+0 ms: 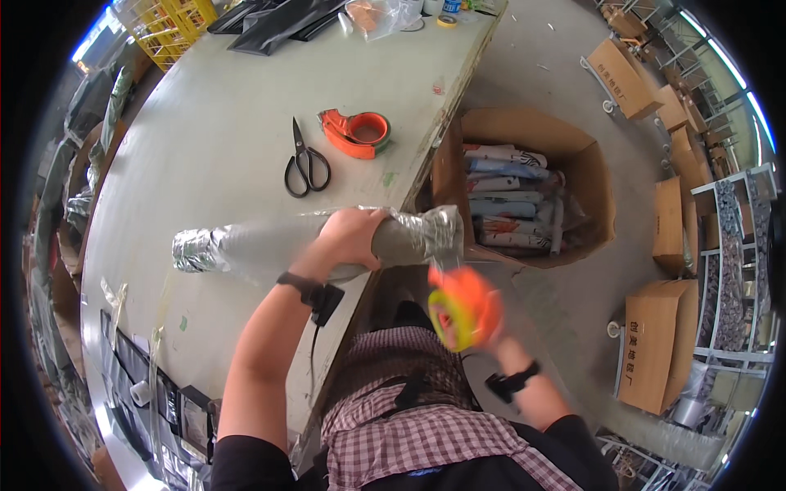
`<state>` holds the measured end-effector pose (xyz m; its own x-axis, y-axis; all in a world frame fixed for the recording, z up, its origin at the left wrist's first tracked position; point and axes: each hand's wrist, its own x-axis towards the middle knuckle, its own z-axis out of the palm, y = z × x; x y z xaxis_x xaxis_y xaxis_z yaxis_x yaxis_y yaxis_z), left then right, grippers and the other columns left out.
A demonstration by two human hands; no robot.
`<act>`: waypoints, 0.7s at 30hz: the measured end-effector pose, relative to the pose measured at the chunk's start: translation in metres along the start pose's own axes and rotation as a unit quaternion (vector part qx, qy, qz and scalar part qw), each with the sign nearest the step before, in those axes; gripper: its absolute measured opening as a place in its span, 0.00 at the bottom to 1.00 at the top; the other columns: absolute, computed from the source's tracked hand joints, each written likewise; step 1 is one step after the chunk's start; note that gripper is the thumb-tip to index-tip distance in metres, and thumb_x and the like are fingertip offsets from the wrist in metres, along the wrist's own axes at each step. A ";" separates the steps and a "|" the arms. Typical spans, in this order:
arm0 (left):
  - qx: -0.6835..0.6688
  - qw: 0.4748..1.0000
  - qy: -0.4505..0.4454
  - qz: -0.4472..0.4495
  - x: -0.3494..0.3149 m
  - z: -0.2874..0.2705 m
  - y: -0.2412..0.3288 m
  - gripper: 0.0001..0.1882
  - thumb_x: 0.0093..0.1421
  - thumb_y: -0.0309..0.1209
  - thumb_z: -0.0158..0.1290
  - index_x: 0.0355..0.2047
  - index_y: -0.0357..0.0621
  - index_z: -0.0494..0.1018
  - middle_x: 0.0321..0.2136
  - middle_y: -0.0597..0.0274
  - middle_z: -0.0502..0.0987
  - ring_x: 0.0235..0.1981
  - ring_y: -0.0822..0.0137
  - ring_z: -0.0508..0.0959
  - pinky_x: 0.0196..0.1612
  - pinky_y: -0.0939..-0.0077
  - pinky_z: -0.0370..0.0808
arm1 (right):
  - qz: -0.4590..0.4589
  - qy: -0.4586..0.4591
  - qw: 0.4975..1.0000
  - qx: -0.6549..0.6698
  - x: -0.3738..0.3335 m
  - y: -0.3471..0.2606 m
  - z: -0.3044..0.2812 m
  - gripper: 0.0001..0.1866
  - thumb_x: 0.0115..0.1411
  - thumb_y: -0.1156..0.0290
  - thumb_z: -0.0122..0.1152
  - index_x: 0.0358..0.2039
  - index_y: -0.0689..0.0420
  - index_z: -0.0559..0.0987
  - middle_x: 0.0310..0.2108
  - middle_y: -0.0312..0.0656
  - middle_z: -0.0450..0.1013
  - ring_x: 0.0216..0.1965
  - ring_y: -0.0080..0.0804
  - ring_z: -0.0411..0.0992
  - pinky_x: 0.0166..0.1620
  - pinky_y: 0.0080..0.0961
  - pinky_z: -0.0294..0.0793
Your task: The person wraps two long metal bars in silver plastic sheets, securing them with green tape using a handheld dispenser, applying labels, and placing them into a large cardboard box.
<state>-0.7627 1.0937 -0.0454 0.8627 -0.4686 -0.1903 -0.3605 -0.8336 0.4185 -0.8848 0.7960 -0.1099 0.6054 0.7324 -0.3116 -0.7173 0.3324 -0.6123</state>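
Note:
A long roll wrapped in grey plastic (413, 236) lies across the table edge, its right end jutting past the edge. My left hand (352, 236) is wrapped over its middle from above and grips it. Below the roll's right end, my right hand (494, 334) holds an orange and yellow tape dispenser (468, 307), blurred by motion. A strip of clear tape seems to run from the dispenser up to the roll's end. On the table beyond the roll lie black-handled scissors (307, 168) and a second orange tape dispenser (348, 139).
An open cardboard box (602, 188) holding several wrapped rolls stands right of the table (246, 106). More cartons (655, 344) and a metal rack (733, 245) line the right side. Black plastic sheets (282, 29) lie at the table's far end.

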 end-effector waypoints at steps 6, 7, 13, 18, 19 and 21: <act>-0.003 0.969 -0.217 0.120 -0.021 0.032 0.052 0.43 0.27 0.44 0.65 0.49 0.49 0.67 0.35 0.53 0.76 0.39 0.53 0.76 0.41 0.62 0.73 | -0.142 0.247 0.944 0.168 0.079 -0.051 -0.082 0.51 0.49 0.23 0.25 0.46 0.58 0.71 0.34 0.43 0.74 0.32 0.37 0.72 0.42 0.32 0.71; -0.018 0.967 -0.233 0.103 -0.018 0.024 0.053 0.44 0.27 0.44 0.65 0.50 0.49 0.67 0.36 0.54 0.76 0.39 0.53 0.76 0.42 0.62 0.73 | -0.219 0.183 0.957 0.048 0.073 -0.097 -0.053 0.54 0.45 0.21 0.22 0.45 0.61 0.71 0.27 0.43 0.74 0.30 0.35 0.71 0.41 0.28 0.71; 0.003 0.999 -0.029 -0.040 0.017 0.010 -0.008 0.43 0.29 0.49 0.63 0.48 0.47 0.67 0.36 0.55 0.77 0.39 0.56 0.77 0.42 0.65 0.73 | -0.147 0.094 0.982 -0.070 -0.040 -0.068 0.073 0.55 0.44 0.20 0.27 0.43 0.64 0.70 0.26 0.44 0.72 0.31 0.29 0.72 0.41 0.28 0.71; 0.004 0.999 -0.045 -0.022 0.034 0.005 0.009 0.43 0.30 0.50 0.63 0.49 0.45 0.67 0.37 0.54 0.76 0.40 0.55 0.76 0.43 0.66 0.73 | -0.079 0.274 0.949 -0.135 -0.052 0.015 0.042 0.41 0.51 0.33 0.49 0.42 0.64 0.71 0.26 0.43 0.72 0.26 0.30 0.73 0.31 0.28 0.74; 0.005 0.999 -0.050 -0.020 0.032 0.007 0.009 0.43 0.30 0.50 0.63 0.49 0.45 0.67 0.37 0.54 0.76 0.40 0.55 0.76 0.43 0.66 0.73 | -0.061 0.269 0.956 -0.101 -0.043 0.016 0.026 0.39 0.52 0.34 0.49 0.41 0.63 0.71 0.24 0.42 0.72 0.23 0.30 0.73 0.29 0.27 0.74; 0.012 0.999 -0.036 -0.028 0.030 0.010 0.000 0.44 0.31 0.51 0.62 0.49 0.45 0.66 0.36 0.52 0.76 0.39 0.53 0.76 0.43 0.67 0.73 | -0.008 0.272 0.957 -0.103 -0.013 -0.002 -0.005 0.34 0.55 0.36 0.48 0.33 0.61 0.74 0.20 0.40 0.72 0.21 0.28 0.73 0.26 0.25 0.74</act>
<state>-0.7403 1.0766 -0.0600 0.8545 -0.4396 -0.2767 -0.3212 -0.8658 0.3836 -0.8894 0.7828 -0.1086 0.7460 0.2913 -0.5988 -0.6570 0.1754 -0.7332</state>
